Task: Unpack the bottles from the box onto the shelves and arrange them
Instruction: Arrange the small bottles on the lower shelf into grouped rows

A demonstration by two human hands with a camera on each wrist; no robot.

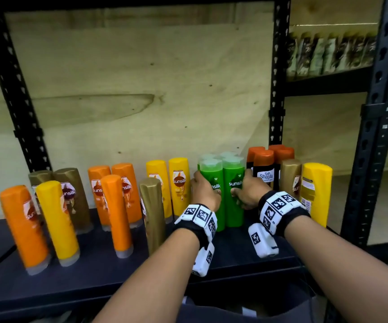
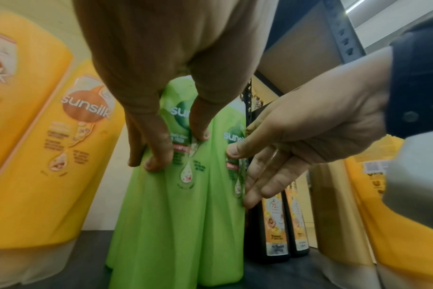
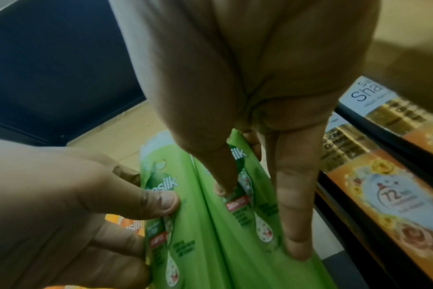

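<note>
Several green Sunsilk bottles [image 1: 234,206] stand close together, caps up, at the middle right of the dark shelf [image 1: 99,266]. My left hand [image 1: 206,191] grips the left front bottle, thumb on its label and fingers down its left side. My right hand [image 1: 246,193] grips the right front bottle the same way from the right. In the left wrist view my left hand [image 2: 178,150] and right hand [image 2: 245,172] both hold the green bottles [image 2: 176,224]. The right wrist view shows my right hand [image 3: 260,221] and left hand [image 3: 148,224] on the green bottles [image 3: 210,250].
Left of the green group stand yellow bottles [image 1: 180,183], a gold bottle [image 1: 152,210] and orange bottles [image 1: 109,194]. Close on the right are dark Shayla bottles [image 1: 264,170], a gold bottle [image 1: 289,178] and a yellow one [image 1: 316,192]. A black upright post [image 1: 370,141] bounds the shelf.
</note>
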